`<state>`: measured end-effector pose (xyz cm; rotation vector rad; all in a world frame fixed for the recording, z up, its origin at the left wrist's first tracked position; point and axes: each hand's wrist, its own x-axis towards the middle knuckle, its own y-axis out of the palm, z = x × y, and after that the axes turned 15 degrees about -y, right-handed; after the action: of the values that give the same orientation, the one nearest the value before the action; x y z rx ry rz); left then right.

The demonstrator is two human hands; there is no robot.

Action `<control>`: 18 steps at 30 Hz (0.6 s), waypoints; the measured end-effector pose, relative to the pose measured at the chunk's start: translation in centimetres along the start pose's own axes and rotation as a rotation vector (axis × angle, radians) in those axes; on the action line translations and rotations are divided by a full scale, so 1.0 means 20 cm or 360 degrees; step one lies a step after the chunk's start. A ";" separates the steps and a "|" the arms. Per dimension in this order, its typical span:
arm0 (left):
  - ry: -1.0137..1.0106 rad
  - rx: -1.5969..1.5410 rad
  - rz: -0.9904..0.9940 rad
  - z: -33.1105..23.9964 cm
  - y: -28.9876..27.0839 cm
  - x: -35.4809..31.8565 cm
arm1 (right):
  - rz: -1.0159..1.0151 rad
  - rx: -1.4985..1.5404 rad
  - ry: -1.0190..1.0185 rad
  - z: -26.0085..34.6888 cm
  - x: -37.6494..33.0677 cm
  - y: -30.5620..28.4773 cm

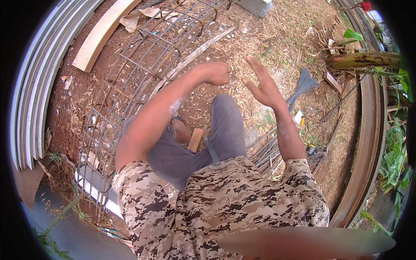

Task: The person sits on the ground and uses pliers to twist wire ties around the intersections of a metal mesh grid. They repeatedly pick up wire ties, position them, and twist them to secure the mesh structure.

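- Left hand (218, 73): fingers curled into a fist, raised past the knees; nothing sticks out of it, can't tell if something small is inside.
- Right hand (263, 89): fingers extended, thumb held away; no object in it, touching nothing visible.
- Hands are near each other, apart, with a gap between.
- Metal cage (141, 66): on the ground along the left side, thin bars tied in a long frame; nearest big thing to the left arm. Pale stick (195, 50) lies beside it.
- Wire bundle (305, 81): grey, fanned out on the ground, right of the right hand.
- Thin rods (266, 157): loose pile by the right hip, partly hidden by shirt and arm.
- Short wood piece (196, 139): between the legs.
- Risk: bare left forearm could scrape on bars if it swings outward, cage being so near.
- Risk: wire ends could prick bare fingers if grabbed by the fanned end.
- Risk: loose rods could roll or snag trousers (227, 125) if the person shifts weight right.
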<state>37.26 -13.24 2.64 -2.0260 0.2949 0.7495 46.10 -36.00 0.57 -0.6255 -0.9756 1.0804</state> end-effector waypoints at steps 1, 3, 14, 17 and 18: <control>0.0056 -0.0065 0.0022 -0.04 -0.03 -0.03 | 0.0067 0.0066 -0.0080 0.10 0.06 0.02; 0.0023 -0.0158 0.0195 -0.04 -0.10 -0.11 | 0.0049 0.0092 0.0143 0.23 0.16 0.06; 0.0413 -0.0482 0.0467 0.10 -0.27 0.11 | -0.0151 0.0221 0.0459 0.15 0.16 -0.06; 0.0720 -0.0383 -0.0211 0.05 -0.27 0.22 | -0.0815 0.1183 0.1052 0.08 0.17 -0.11; 0.1031 -0.0332 -0.0735 0.05 -0.26 0.24 | -0.1056 0.1643 0.1231 0.06 0.18 -0.11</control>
<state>43.10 -9.27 2.91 -2.3724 0.1015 -0.1835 46.55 -33.46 4.22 0.1672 0.1305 0.5226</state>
